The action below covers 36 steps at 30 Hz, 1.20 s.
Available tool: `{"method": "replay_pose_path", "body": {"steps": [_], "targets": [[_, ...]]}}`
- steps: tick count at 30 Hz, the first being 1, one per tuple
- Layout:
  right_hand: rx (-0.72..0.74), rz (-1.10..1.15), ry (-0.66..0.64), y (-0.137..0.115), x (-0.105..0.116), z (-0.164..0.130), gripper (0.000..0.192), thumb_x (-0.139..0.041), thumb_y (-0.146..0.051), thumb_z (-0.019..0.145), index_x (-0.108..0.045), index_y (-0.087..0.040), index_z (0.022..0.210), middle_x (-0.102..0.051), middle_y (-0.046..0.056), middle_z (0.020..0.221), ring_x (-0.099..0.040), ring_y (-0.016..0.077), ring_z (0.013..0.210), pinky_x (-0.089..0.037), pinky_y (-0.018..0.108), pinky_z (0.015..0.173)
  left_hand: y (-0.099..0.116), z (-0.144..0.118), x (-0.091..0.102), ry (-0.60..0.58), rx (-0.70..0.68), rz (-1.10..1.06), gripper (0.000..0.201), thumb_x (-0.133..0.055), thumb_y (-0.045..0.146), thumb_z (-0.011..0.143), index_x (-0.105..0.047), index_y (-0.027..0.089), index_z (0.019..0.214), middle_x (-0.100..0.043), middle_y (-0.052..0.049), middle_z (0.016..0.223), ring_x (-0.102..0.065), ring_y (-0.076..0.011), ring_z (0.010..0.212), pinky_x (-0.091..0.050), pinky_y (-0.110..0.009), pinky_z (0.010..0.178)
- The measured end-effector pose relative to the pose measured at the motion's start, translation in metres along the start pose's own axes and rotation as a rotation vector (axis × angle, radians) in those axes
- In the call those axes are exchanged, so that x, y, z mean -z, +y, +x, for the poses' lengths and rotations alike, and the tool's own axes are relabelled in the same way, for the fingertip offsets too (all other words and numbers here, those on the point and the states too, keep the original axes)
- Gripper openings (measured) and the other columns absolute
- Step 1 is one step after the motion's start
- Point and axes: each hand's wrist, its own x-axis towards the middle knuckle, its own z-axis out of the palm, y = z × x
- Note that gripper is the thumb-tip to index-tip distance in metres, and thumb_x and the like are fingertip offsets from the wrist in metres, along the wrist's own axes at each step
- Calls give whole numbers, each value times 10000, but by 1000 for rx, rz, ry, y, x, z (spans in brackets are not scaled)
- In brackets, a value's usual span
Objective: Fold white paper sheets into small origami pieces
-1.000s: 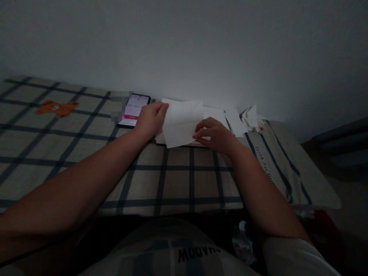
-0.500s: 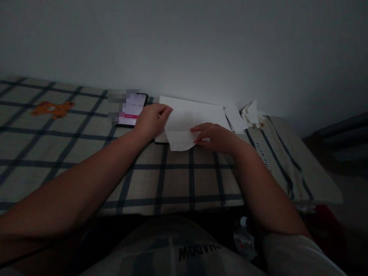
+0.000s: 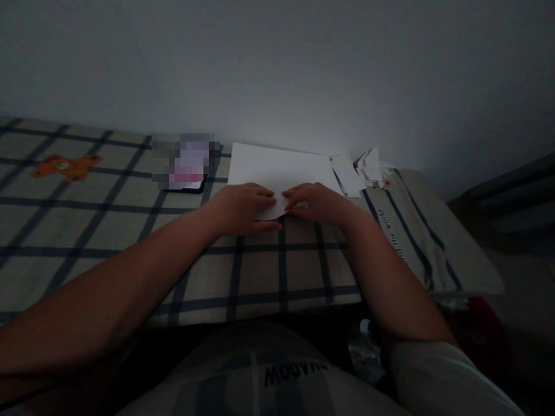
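Pale printed shirt [image 3: 277,375], short sleeves, bare forearms.

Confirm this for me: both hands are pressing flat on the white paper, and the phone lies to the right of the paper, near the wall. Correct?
Not quite. In the head view the phone lies to the left of the white paper, not the right. To the right is a small pile of paper scraps. The rest holds: the left hand and right hand press flat on the paper's near edge.

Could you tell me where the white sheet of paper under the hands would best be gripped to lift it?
Probably the sheet of paper at its bare far left corner, pinched from the left. It lies flat on the checked cloth; the left hand and right hand press its near edge.
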Motion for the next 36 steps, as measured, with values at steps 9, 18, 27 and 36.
{"method": "replay_pose_path", "body": {"steps": [9, 18, 27, 36], "targets": [[9, 41, -32, 11, 4, -5, 229, -777, -169, 757, -824, -289, 945, -721, 33, 1299, -690, 268, 1188, -476, 433, 1094, -16, -21, -16, -51, -77, -74, 677, -502, 526, 985, -469, 112, 1519, -405, -160, 1603, -341, -272, 1517, -275, -403, 1242], [162, 176, 64, 48, -11, -10, 167, -688, -328, 908, -810, -271, 1008, -722, 61, 1298, -654, 229, 1235, -488, 452, 1090, -27, -25, -14, -45, -99, -223, 532, -283, 380, 1085, -527, 111, 1473, -464, -112, 1576, -361, -193, 1507, -263, -368, 1260], [199, 144, 80, 45, -10, -12, 186, -643, -322, 947, -814, -259, 987, -741, 71, 1261, -670, 220, 1203, -508, 434, 1066, -35, -29, -10, 110, -128, -212, 406, -414, 325, 1047, -736, 151, 1224, -725, -85, 1290, -617, -206, 1279, -454, -336, 1119], [238, 107, 151, 44, -13, -11, 191, -644, -323, 946, -814, -237, 947, -770, 99, 1182, -705, 233, 1124, -546, 432, 994, -34, -29, -7, 165, -23, -251, 379, -454, 355, 1031, -778, 162, 1063, -770, -77, 1138, -682, -199, 1114, -501, -315, 1014]]}}
